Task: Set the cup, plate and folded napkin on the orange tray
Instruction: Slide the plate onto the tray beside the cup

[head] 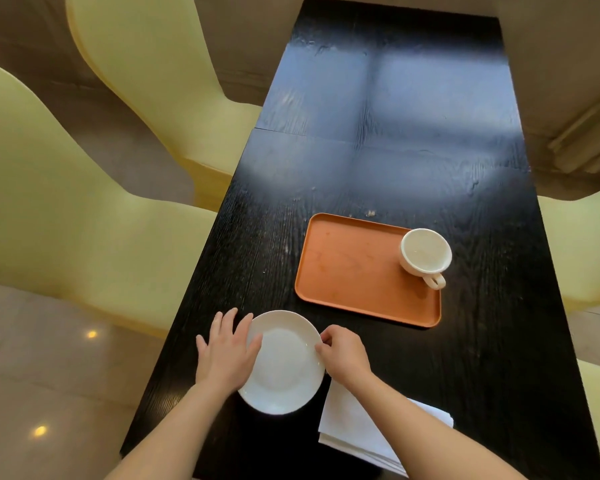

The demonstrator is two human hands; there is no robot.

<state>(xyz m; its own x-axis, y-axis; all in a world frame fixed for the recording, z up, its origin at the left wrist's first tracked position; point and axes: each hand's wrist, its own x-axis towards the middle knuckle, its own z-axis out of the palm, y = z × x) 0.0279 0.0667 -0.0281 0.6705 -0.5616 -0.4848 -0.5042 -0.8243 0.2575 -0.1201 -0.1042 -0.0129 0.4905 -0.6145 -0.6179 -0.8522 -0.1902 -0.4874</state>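
Note:
A white plate (284,365) lies on the dark table near its front left, off the tray. My left hand (227,351) is against the plate's left rim with fingers spread and the thumb over the edge. My right hand (343,351) pinches the plate's right rim with curled fingers. The orange tray (354,271) sits beyond the plate, and a cream cup (425,254) stands upright in its far right corner, handle pointing toward me. A folded white napkin (347,427) lies on the table under my right forearm, partly hidden by it.
The black wooden table (378,116) stretches away from me. Pale yellow chairs (84,202) stand along its left side, and more chair edges (589,258) show on the right. A glossy tiled floor (49,393) lies at lower left.

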